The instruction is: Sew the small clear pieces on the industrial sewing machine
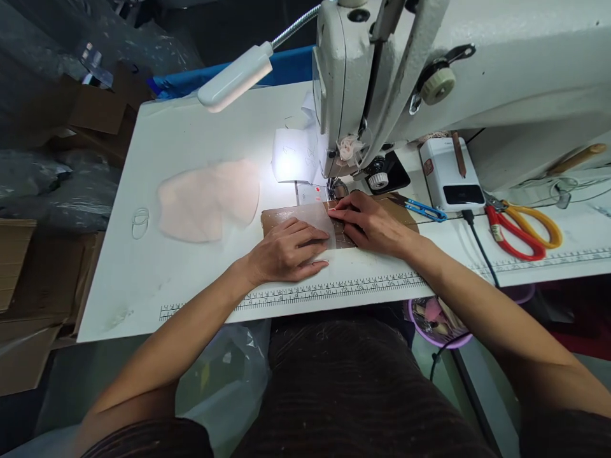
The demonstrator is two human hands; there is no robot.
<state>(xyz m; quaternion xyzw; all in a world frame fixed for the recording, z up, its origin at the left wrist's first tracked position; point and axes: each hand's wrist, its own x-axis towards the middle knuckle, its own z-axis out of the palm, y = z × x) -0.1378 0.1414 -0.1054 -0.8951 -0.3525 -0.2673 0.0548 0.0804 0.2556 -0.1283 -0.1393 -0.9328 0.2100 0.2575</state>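
On the white table [119, 273], the sewing machine [477, 76] is set at far right, and the lamp [238, 77] is angled left of its head, apparently so that the work is lit. Pale fabric pieces [195, 203] are laid flat at left. A brown sheet [346, 236] is placed just near of the needle; on it a translucent piece [310, 215] is pressed by the left hand [289, 249], thumb and fingers apart, likely to keep it flat. The right hand [377, 222] is bent at its right edge, presumably for steadying; whether anything is pinched there cannot be told
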